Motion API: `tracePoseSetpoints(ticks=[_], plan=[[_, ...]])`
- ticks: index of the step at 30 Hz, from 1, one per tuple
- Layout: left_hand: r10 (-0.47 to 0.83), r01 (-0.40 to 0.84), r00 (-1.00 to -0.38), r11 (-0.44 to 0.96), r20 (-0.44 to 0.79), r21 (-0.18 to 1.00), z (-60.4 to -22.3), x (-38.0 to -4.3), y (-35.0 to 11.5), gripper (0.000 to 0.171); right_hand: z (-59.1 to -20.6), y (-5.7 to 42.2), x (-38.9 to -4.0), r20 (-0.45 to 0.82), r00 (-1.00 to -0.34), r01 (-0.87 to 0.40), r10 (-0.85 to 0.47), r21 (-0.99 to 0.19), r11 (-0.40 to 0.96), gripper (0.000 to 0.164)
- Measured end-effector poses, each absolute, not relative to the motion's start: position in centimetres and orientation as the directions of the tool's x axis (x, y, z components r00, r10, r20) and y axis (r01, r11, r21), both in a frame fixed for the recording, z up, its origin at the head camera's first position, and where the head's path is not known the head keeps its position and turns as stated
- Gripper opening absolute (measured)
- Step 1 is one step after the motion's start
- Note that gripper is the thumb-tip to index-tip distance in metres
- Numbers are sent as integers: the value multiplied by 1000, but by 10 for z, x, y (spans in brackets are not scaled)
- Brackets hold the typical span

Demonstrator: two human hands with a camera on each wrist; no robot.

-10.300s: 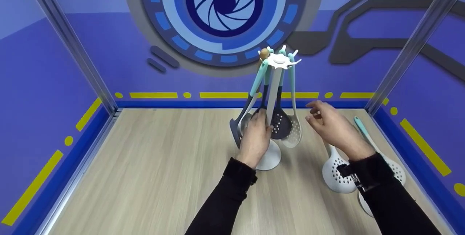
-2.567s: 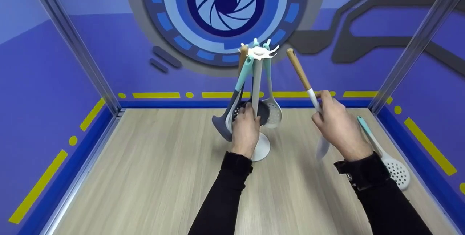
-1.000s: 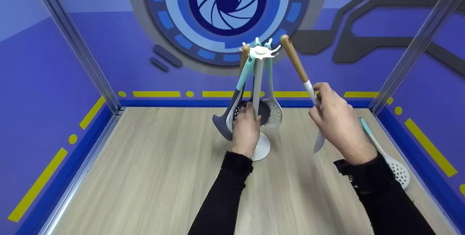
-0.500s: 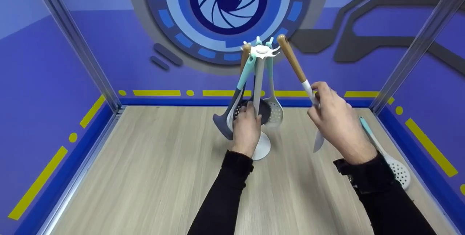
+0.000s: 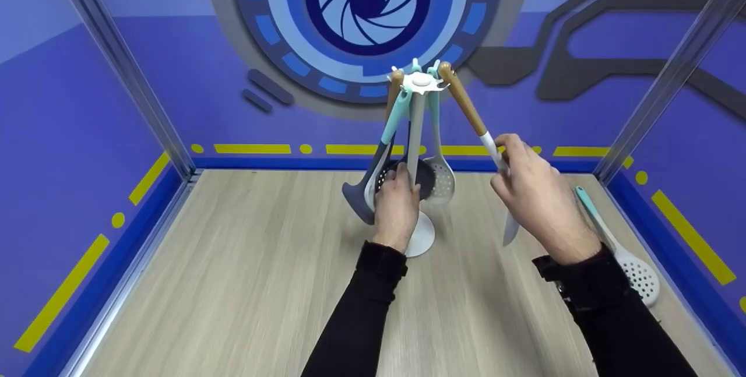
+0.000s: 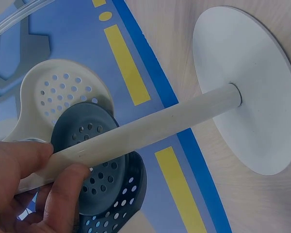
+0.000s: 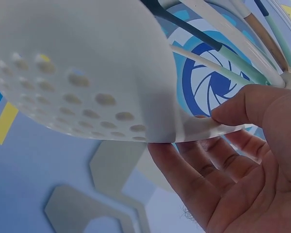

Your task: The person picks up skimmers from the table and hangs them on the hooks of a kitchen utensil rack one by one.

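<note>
Evidently, several utensils (image 5: 395,120) already hang on the white stand (image 5: 416,132); I record my left grip (image 5: 397,208) clamped round its pole; my right grip (image 5: 537,196) pinches a brown-handled slotted spoon (image 5: 473,116) by the neck, handle end at the stand's crown; whether it is hooked, I cannot tell; one mint-handled skimmer (image 5: 638,277) lies on the worktop (image 5: 262,284), in my judgement left to hang.

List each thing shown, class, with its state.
Utensil rack, upright
Wooden-handled skimmer, tilted; whether hooked is unclear
Left hand, gripping the utensil rack
Right hand, gripping the wooden-handled skimmer
Rightmost skimmer, lying on the table
White perforated spoon, hanging
Two dark perforated spoons, hanging
Dark mint-handled utensil, hanging
Second wooden-handled utensil, hanging
</note>
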State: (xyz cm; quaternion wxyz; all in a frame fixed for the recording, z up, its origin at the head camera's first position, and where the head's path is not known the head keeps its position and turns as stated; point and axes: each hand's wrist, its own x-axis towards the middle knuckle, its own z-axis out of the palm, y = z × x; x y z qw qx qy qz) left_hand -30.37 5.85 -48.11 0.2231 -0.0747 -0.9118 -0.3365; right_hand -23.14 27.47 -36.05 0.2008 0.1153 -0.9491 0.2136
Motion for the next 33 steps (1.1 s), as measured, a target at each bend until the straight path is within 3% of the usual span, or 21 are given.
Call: tracePoseSetpoints(ticks=[33], plan=[[-14, 307, -877, 752, 480, 583, -482, -302, 58, 49, -377, 270, -240, 440, -888, -321, -133, -386, 865, 44]])
